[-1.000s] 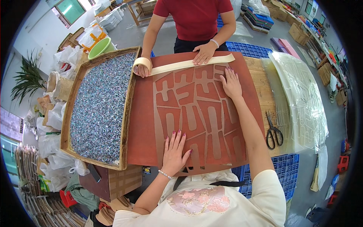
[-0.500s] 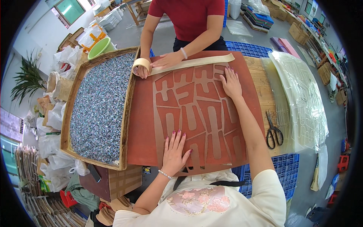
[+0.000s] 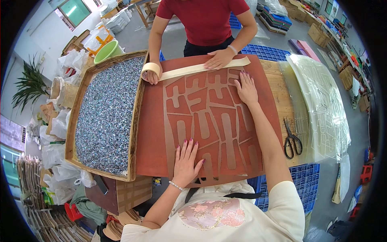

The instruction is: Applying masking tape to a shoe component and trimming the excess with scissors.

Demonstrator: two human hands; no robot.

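A brown cut-out stencil sheet (image 3: 204, 125) lies on a larger reddish-brown board (image 3: 151, 133). My left hand (image 3: 187, 163) rests flat on the stencil's near left part, fingers spread. Near its far right corner, my right hand (image 3: 246, 88) presses down with fingers stretched out. Along the stencil's far edge runs a strip of cream masking tape (image 3: 181, 71). A co-worker in a red top holds the tape roll (image 3: 150, 71) at the strip's left end with one hand. The co-worker's other hand (image 3: 218, 59) lies on the strip toward its right end.
Left of the board stands a wooden tray (image 3: 134, 121) full of small glittering flakes (image 3: 105, 113). Black scissors (image 3: 291, 139) lie on the wooden table at the right, beside a stack of clear plastic sheets (image 3: 320, 109). A green basin (image 3: 108, 51) stands beyond the tray.
One of the co-worker's hands has slid right along the tape strip, away from the roll. My own hands have stayed in place.
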